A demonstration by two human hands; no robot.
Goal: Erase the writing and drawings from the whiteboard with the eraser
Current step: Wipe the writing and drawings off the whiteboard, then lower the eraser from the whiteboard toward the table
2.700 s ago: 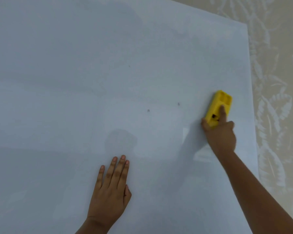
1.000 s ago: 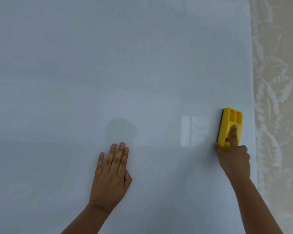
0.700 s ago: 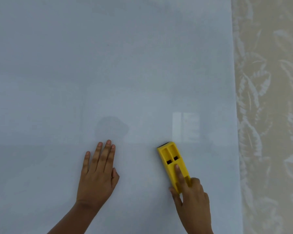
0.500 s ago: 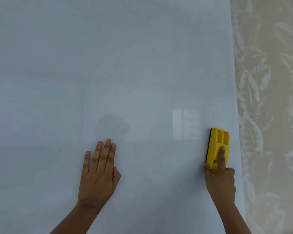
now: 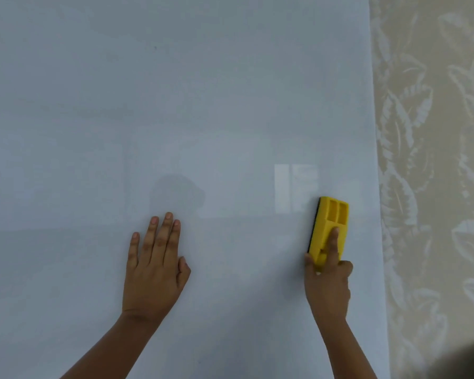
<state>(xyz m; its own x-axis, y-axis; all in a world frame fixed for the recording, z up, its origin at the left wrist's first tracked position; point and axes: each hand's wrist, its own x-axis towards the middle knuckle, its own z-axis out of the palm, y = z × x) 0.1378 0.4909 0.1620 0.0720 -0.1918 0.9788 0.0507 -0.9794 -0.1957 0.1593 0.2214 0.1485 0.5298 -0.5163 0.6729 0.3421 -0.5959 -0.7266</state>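
Beige wallpaper (image 5: 433,160) w/ a pale leaf pattern runs down the 3 o'clock side, right next to the whiteboard (image 5: 175,105) edge. A blurred dark shape (image 5: 465,359) sits at the 5 o'clock corner; can't tell what it is. Nothing lies on the board between your hands.

Your left hand (image 5: 153,269) is spread flat, palm down, fingers together and pointing to 12, pressed on the board at about 7 o'clock from centre. It holds nothing.

Your right hand (image 5: 327,288) is at about 4 o'clock, wrapped around the lower end of the eraser (image 5: 330,228), index finger laid along its top, thumb on its left side. The eraser lies flat on the board, long axis pointing to 12, tilted slightly toward 1, just inside the board's right edge.

Eraser: bright yellow plastic body, 2 rectangular recesses side by side in the upper half, a thin dark pad strip showing along its left edge.

Board: glossy pale grey-white, fills most of the view. Surface looks wiped; only a tiny dark speck (image 5: 155,47) at about 11 o'clock, up high. A bright window-like reflection (image 5: 294,187) sits just at 10 o'clock of the eraser, and a faint dark rounded reflection (image 5: 175,195) lies just at 12 of your left fingertips.

No brand, label or readable writing shows on the eraser or board.
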